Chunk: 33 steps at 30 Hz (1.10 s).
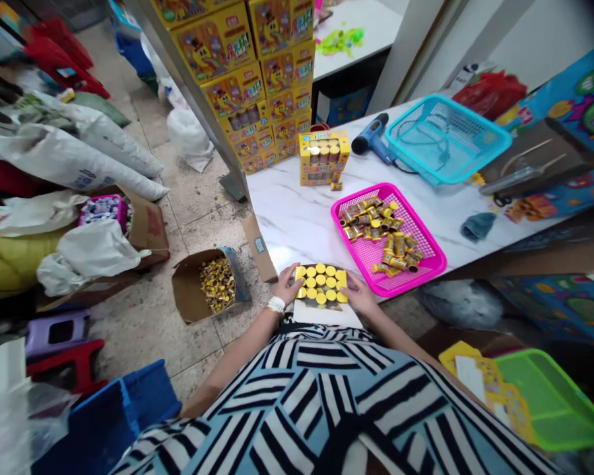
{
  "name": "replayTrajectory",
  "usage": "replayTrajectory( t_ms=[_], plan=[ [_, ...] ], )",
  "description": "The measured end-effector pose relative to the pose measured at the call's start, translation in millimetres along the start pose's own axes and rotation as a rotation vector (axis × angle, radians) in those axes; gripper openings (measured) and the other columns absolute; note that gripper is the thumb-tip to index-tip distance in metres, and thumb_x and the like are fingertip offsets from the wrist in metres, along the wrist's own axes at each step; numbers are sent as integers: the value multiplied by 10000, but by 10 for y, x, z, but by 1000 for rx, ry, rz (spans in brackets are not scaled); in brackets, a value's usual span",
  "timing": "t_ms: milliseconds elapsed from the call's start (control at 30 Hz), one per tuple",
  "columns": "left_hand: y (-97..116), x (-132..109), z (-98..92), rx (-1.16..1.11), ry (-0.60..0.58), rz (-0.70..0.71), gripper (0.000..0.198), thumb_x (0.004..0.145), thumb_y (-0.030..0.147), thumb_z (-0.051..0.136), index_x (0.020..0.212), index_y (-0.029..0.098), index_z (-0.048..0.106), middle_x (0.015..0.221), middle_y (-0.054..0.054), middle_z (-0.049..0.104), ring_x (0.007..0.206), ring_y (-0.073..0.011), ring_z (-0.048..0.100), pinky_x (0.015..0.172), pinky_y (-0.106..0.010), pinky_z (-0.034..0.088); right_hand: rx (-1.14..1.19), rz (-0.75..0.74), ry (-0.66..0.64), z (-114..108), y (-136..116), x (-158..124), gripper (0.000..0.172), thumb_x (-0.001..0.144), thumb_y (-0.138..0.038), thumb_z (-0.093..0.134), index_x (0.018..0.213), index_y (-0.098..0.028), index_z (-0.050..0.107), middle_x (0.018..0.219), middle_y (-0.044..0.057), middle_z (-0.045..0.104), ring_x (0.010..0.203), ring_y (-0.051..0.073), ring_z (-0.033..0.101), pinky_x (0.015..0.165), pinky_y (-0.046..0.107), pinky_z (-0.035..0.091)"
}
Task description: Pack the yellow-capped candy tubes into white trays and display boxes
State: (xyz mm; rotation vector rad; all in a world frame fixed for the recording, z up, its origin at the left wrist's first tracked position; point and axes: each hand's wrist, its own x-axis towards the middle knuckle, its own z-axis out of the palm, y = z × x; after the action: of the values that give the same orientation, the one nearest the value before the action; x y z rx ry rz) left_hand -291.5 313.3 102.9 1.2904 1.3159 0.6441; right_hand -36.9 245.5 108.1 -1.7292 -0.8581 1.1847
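On the floor [193,214], an open brown cardboard box [185,290] holds little yellow bits [218,282]. My left hand [287,287] grips one side of a small yellow card box [317,313], full of round yellow caps [321,280], by the white, grey-streaked table's [297,224] edge. My right hand [360,297] grips the other side. Next, a pink plastic basket [416,281] holds small yellow-and-brown tubes [400,245].

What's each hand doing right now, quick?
Left hand: closed on one side of the open box of yellow-topped pieces.
Right hand: holding the same box at its opposite side.
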Motion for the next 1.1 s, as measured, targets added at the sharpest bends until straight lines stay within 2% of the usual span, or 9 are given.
replayTrajectory(
  t_ms=[167,300,400,600,800,867,967,1033,1100],
  plan=[
    [216,-151,2,241,172,131,444,834,330,634,1254,189,606,1266,-135,405,1231,-317,414,1127,-513,324,-264,-197,78,0,-77,-78,565,715,-360,683,1250,-199,597,1322,144,557,1122,288,570,937,524,516],
    [353,-167,-32,389,45,250,174,869,297,587,991,199,664,1063,-110,527,1077,-292,502,1023,-478,415,-373,-331,105,-4,-127,-151,382,777,-353,645,1126,-202,607,1138,119,598,990,262,580,835,456,543],
    [376,-112,-52,474,-77,294,144,903,297,547,894,223,670,944,-92,581,986,-268,547,944,-430,462,-440,-361,86,9,-131,-169,293,815,-362,616,1055,-194,616,990,90,612,846,235,576,796,436,538],
    [367,-201,-240,562,-222,359,245,922,256,487,1066,225,683,1075,-115,652,1017,-257,609,926,-415,500,-492,-422,-8,-72,-96,-179,217,878,-324,546,1006,-202,671,942,82,644,856,239,601,834,442,536],
    [391,-523,-534,666,-370,538,612,763,311,693,1349,196,557,1399,-138,574,1318,-336,484,1126,-524,363,-723,-604,-282,-364,-110,-310,460,874,-180,497,1314,-206,630,1212,134,660,1154,301,548,1004,491,472],
    [413,-513,-475,679,-298,448,516,750,351,725,1241,225,626,1307,-110,646,1273,-324,529,1102,-507,382,-810,-591,-300,-382,-143,-302,458,874,-208,531,1321,-214,630,1221,141,661,1146,312,558,979,492,483],
    [433,-372,-233,650,-52,178,367,840,391,648,1156,205,626,1011,-88,728,1001,-260,666,925,-425,499,-771,-445,-179,-295,-189,-207,253,887,-341,578,1043,-228,743,1059,109,712,1006,285,635,875,436,535],
    [436,-262,-65,639,66,62,479,896,404,575,1298,151,514,844,-67,707,785,-229,677,764,-369,526,-720,-359,-79,-197,-200,-125,269,896,-424,572,929,-211,733,953,96,724,900,266,667,814,423,555],
    [435,-189,37,638,105,18,628,909,391,561,1436,121,355,767,-33,677,683,-211,656,678,-320,508,-680,-323,29,-103,-196,-66,347,894,-451,569,1071,-178,690,963,108,721,867,268,676,789,441,568]
  ],
)
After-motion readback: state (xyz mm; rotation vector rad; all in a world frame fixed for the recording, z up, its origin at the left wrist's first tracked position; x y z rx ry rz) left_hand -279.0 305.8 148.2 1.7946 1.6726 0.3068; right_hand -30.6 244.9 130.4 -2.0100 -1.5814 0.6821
